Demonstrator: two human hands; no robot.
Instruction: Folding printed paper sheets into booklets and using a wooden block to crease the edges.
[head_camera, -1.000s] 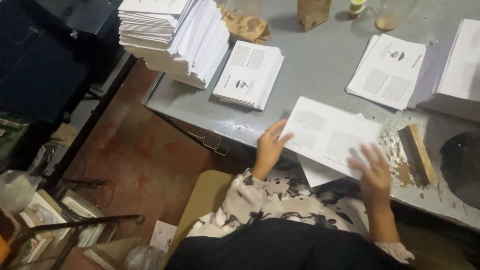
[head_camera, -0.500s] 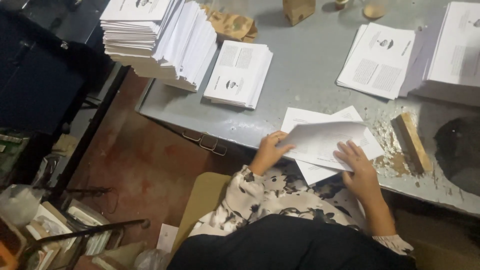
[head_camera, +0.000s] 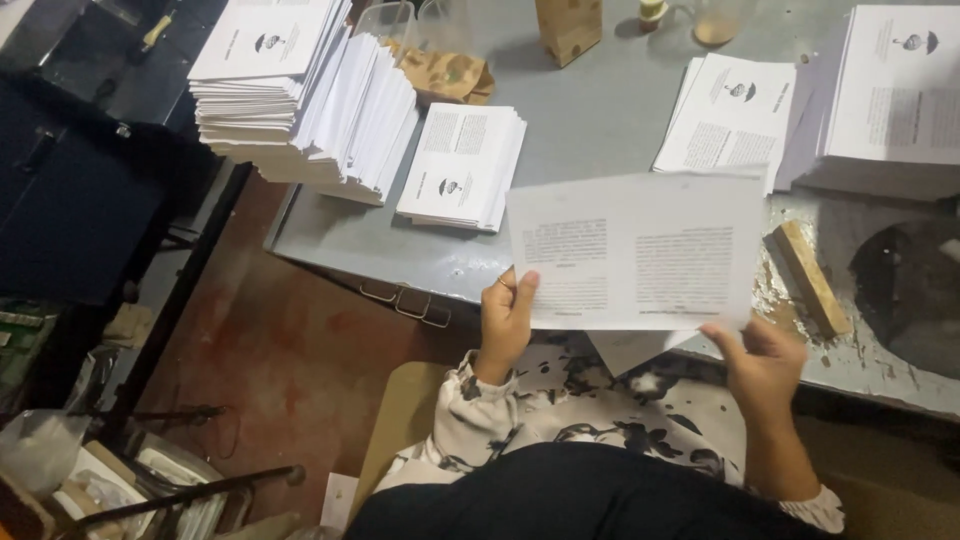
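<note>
I hold a printed white sheet (head_camera: 640, 250) up over the front edge of the grey metal table (head_camera: 590, 130). My left hand (head_camera: 508, 320) pinches its lower left corner. My right hand (head_camera: 765, 360) grips its lower right edge from underneath. The sheet shows two blocks of text side by side. Another white sheet (head_camera: 630, 350) peeks out just below it at the table edge. A wooden block (head_camera: 808, 277) lies on the table to the right of the sheet.
A tall fanned stack of printed sheets (head_camera: 300, 90) stands at the table's left. A smaller stack (head_camera: 462, 165) lies beside it, and further stacks lie at the right (head_camera: 730, 110) (head_camera: 895, 90). A brown paper bag (head_camera: 568, 28) and cups stand at the back. Red floor and chair frames lie to the left.
Both hands have lifted the sheet off the table and opened it out flat toward me; a second ago they pressed it down on the tabletop.
</note>
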